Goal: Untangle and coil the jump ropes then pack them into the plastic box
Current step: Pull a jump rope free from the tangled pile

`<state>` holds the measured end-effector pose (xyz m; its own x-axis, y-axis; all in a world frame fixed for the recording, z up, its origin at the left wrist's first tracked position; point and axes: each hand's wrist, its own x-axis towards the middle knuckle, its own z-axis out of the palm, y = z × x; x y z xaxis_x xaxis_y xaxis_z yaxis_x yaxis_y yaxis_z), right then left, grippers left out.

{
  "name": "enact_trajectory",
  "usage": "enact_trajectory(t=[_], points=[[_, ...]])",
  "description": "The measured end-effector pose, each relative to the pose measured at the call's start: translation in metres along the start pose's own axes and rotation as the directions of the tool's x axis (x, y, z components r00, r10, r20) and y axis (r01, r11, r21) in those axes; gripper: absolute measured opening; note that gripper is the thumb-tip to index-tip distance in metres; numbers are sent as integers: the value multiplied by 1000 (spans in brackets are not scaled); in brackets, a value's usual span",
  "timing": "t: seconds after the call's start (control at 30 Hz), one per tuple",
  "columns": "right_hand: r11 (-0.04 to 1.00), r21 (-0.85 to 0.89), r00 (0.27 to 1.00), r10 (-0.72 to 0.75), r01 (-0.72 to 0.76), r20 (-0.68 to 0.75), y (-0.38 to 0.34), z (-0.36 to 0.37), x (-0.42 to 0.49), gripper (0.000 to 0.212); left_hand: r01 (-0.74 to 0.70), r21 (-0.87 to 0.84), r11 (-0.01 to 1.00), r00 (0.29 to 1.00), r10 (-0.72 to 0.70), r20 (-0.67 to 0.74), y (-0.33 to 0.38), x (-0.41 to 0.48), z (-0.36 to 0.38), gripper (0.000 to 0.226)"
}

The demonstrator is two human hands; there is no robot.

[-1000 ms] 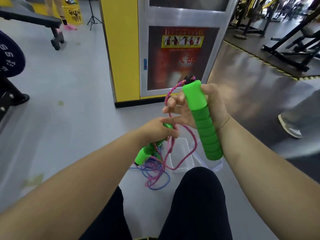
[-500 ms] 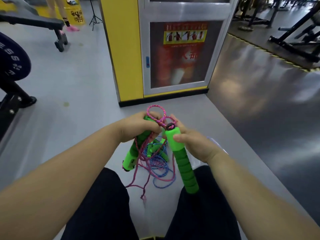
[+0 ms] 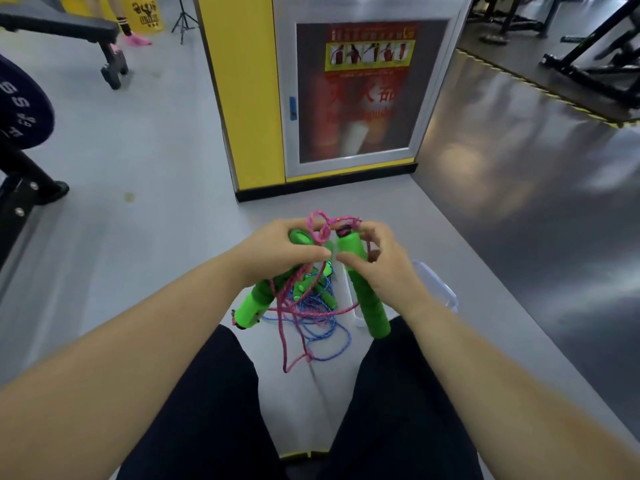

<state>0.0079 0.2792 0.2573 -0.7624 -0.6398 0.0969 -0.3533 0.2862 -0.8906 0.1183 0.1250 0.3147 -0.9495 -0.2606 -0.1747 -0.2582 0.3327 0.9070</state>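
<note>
My left hand (image 3: 277,251) grips one green foam handle (image 3: 258,303) of a jump rope, its lower end pointing down-left. My right hand (image 3: 375,263) grips a second green handle (image 3: 370,306) that hangs almost upright. Pink rope (image 3: 320,225) loops above both fists and trails down between my knees. A blue rope (image 3: 322,320) with more green handles (image 3: 327,292) lies tangled with it on the floor below. The clear plastic box (image 3: 440,289) shows only partly, behind my right wrist.
I sit on a grey floor with my dark-trousered legs (image 3: 207,410) spread either side of the ropes. A yellow cabinet with a glass door (image 3: 346,98) stands ahead. A weight plate (image 3: 20,105) and a bench (image 3: 69,32) are at left, dark gym frames (image 3: 588,46) at right.
My right hand came down from a raised position with its handle and met the left hand. The pink loop now bunches above both fists, lower toward the floor.
</note>
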Motion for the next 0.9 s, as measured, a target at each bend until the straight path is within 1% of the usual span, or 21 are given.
enact_trajectory(t=[0.07, 0.1, 0.13, 0.17, 0.2, 0.23, 0.27, 0.3, 0.33, 0.37, 0.4, 0.47, 0.57, 0.63, 0.67, 0.7, 0.73, 0.8, 0.83, 0.87, 0.9], points=[[993, 118, 987, 16, 3, -160, 0, 4, -2, 51, -66, 142, 988, 998, 69, -13, -1, -1, 10, 33], [982, 185, 975, 63, -23, -212, 1, 5, 0, 55, -90, 211, 973, 996, 94, -9, 0, -2, 15, 37], [968, 241, 966, 130, -74, -226, 0, 6, 1, 59, -107, 267, 958, 994, 112, -2, -1, -3, 19, 39], [936, 322, 959, 209, -139, -194, -2, 7, 2, 57, -119, 333, 935, 992, 123, 9, -4, -2, 23, 41], [868, 451, 949, 290, -207, -122, -4, 9, 3, 46, -121, 411, 904, 992, 120, 29, -7, -1, 26, 43], [736, 623, 936, 353, -265, -18, -7, 12, 4, 30, -115, 485, 867, 993, 112, 37, -11, 0, 29, 44], [557, 770, 919, 384, -310, 92, -11, 13, 4, 16, -97, 522, 848, 995, 100, 22, -15, 1, 30, 45], [381, 864, 904, 391, -328, 171, -14, 14, 3, 13, -80, 527, 846, 995, 96, -3, -18, 2, 31, 45], [244, 912, 898, 381, -328, 221, -14, 14, 2, 19, -73, 529, 845, 995, 100, -23, -19, 1, 32, 44], [163, 933, 895, 375, -320, 242, -12, 13, 1, 25, -78, 534, 842, 993, 113, -31, -21, 2, 32, 44], [120, 944, 897, 366, -307, 245, -11, 12, 0, 31, -88, 540, 837, 992, 122, -28, -22, 2, 33, 44], [79, 959, 904, 362, -274, 228, -11, 8, -1, 36, -96, 506, 857, 992, 123, -20, -24, 2, 34, 44], [-2, 978, 876, 446, -207, 186, -13, 7, 3, 36, -115, 429, 896, 989, 143, -33, -22, 2, 38, 45], [-6, 986, 841, 522, -165, 144, -13, 9, 7, 33, -112, 363, 925, 991, 132, -30, -21, 3, 40, 39], [30, 988, 830, 547, -148, 108, -13, 10, 9, 30, -93, 335, 938, 994, 108, -28, -21, 3, 40, 39], [83, 988, 821, 567, -128, 59, -14, 12, 11, 26, -70, 282, 957, 996, 80, -24, -23, 3, 39, 40], [163, 980, 807, 590, -113, -6, -14, 13, 13, 23, -33, 199, 979, 999, 37, -16, -24, 3, 38, 43], [361, 925, 765, 626, -114, -150, -14, 15, 14, 19, 32, 6, 999, 999, -32, 38, -23, 2, 38, 48], [427, 896, 741, 640, -122, -204, -14, 15, 14, 18, 47, -23, 999, 997, -46, 64, -22, 2, 39, 52], [454, 882, 727, 647, -124, -231, -14, 16, 14, 19, 62, 16, 998, 995, -63, 81, -21, 3, 41, 59], [433, 893, 733, 647, -124, -212, -15, 16, 15, 18, 70, 77, 995, 994, -75, 75, -20, 4, 43, 63]])
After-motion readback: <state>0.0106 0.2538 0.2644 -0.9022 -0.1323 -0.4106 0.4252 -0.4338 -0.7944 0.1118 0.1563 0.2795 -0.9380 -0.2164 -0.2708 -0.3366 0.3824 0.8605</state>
